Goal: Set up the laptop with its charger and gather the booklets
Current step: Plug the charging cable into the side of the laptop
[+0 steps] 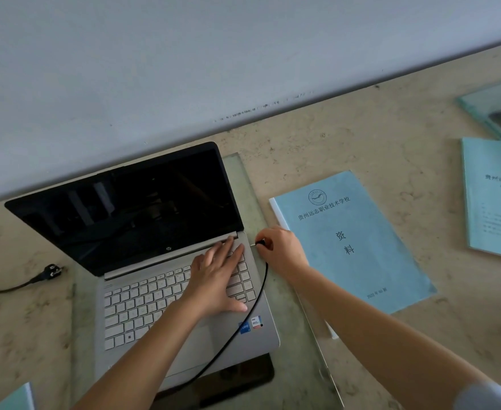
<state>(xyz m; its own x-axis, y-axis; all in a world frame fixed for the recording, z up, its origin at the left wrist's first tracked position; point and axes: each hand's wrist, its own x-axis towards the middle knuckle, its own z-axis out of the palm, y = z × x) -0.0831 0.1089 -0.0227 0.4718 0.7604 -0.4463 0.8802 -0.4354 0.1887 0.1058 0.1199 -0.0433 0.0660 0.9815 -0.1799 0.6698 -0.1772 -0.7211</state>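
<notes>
Charger plug (260, 242), black with metal tip, pinched in right hand (282, 247), tip just beside right edge of open silver laptop (131, 214). Left hand (218, 279) flat, fingers straight, on keyboard (142, 303). Pale blue paper booklet (353, 241) lies right of laptop.

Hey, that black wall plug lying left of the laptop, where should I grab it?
Pinch the wall plug by its chunky black body, coming down from above: it lies flat on the table with its cable trailing left, so leave the cable alone. The left hand, flat on the laptop, is nearer.
</notes>
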